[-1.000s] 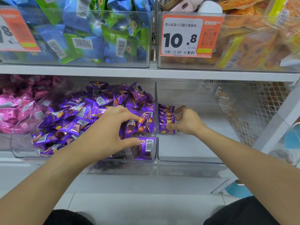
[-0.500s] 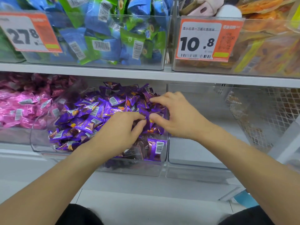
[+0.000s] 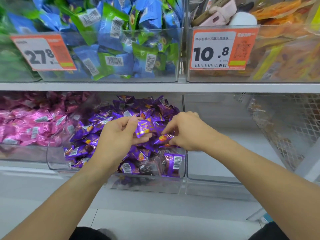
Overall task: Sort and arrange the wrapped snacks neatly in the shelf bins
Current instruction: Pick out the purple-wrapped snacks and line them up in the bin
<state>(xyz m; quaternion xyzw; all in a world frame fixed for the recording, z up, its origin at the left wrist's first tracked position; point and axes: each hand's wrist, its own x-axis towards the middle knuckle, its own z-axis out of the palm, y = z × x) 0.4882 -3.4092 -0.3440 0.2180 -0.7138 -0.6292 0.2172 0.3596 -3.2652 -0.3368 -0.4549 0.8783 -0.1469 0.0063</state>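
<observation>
Both hands work over the clear bin (image 3: 57,161) of purple wrapped snacks (image 3: 103,135) on the lower shelf. The left hand (image 3: 119,135) holds one purple snack (image 3: 143,129), its grip curled around the wrapper. The right hand (image 3: 187,130) pinches a second purple snack (image 3: 163,138) just right of the first. The clear bin to the right (image 3: 216,177) adjoins it, and pink snacks (image 3: 31,125) fill the bin to the left.

Both hands (image 3: 121,134) (image 3: 186,131) have each lifted a purple snack (image 3: 143,129).
</observation>
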